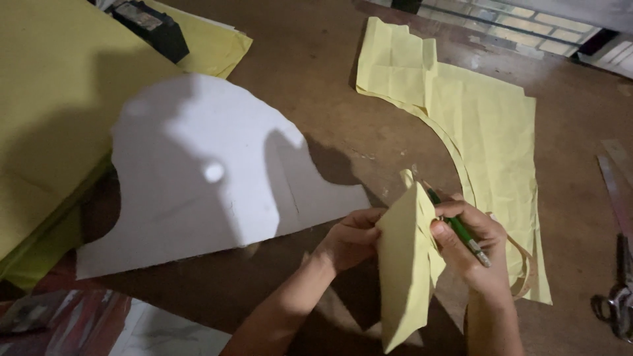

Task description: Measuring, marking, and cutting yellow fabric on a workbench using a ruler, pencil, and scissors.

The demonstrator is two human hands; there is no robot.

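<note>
My left hand (353, 237) and my right hand (471, 247) together grip a folded piece of pale yellow cloth (402, 264), held upright just above the brown table (316, 86). A green pen (458, 227) is also pinched in my right hand, its tip pointing up and away from me. A large white curved paper pattern (211, 178) lies flat to the left of my hands. More cut yellow fabric (481, 125) with a curved edge lies to the right, partly under my right hand.
A big sheet of yellow cloth (53, 99) covers the table's left side, with a black box (151, 26) at its far edge. Scissors (616, 296) and a metal ruler (613, 184) lie at the right edge. Patterned material (66, 323) sits at the lower left.
</note>
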